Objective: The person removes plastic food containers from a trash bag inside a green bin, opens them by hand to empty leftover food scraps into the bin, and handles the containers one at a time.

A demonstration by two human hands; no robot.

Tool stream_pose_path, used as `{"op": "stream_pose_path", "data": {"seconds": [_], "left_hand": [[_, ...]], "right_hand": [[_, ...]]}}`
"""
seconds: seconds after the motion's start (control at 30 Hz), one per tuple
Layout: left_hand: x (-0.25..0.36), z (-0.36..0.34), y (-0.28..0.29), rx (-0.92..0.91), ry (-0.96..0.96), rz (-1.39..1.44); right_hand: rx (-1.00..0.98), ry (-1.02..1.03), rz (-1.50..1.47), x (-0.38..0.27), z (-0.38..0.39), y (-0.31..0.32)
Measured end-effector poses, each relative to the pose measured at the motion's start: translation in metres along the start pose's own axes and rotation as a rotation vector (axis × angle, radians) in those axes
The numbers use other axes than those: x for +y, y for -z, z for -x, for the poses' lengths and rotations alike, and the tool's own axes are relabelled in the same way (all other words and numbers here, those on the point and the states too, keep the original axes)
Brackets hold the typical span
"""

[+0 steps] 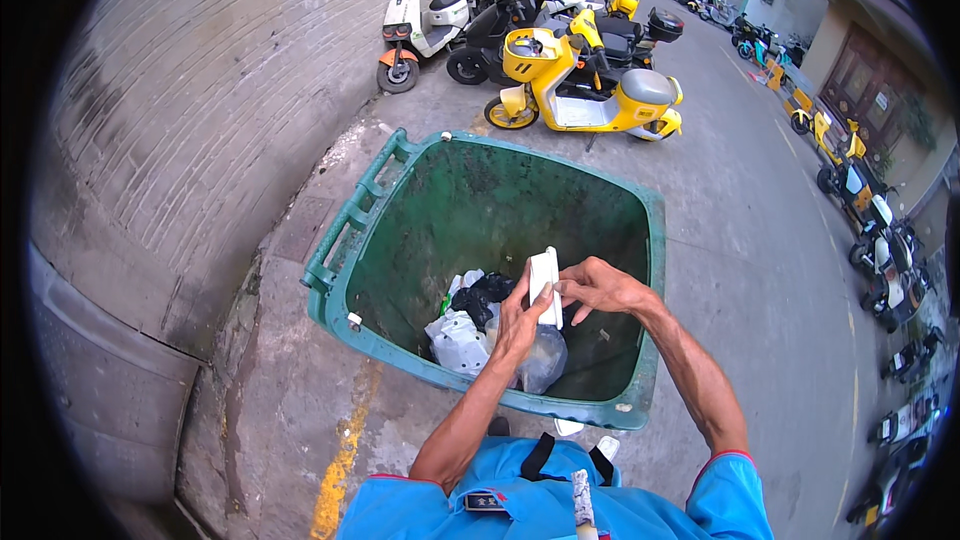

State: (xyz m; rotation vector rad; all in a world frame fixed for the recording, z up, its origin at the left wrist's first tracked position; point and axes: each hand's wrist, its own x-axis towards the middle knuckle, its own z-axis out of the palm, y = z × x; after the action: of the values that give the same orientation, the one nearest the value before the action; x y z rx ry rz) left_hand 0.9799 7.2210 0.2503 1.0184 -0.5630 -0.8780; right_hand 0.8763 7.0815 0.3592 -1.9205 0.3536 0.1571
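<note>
Over the open green wheeled bin, my left hand grips a small white box-like container, thumb on its near face. The container stands roughly on end, its narrow side toward me. From the right, my right hand meets its edge with bent fingers; thumb and forefinger appear to pinch it. Whether the container is plastic or foam, I cannot tell. Below the hands, on the bin's floor, lie a white bag, a black bag and a clear, bulging plastic bag.
A yellow scooter is parked just beyond the bin, with a white scooter and several others behind. A brick wall runs along the left. More scooters line the road's right side. A whitish, cigarette-like stick shows at the lower edge.
</note>
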Motion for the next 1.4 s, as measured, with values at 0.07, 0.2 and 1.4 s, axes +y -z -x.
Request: {"op": "stream_pose_path", "data": {"seconds": [0.07,0.2,1.4], "left_hand": [[0.000,0.001,-0.002,0.016,-0.007,-0.006],[0.001,0.002,-0.005,0.031,0.014,0.016],[-0.012,0.002,-0.007,0.012,-0.017,-0.209]], "right_hand": [[-0.015,0.005,-0.008,0.004,0.000,0.000],[0.001,0.002,-0.114,0.004,0.004,0.001],[-0.001,-0.025,-0.105,0.014,0.016,0.004]]}}
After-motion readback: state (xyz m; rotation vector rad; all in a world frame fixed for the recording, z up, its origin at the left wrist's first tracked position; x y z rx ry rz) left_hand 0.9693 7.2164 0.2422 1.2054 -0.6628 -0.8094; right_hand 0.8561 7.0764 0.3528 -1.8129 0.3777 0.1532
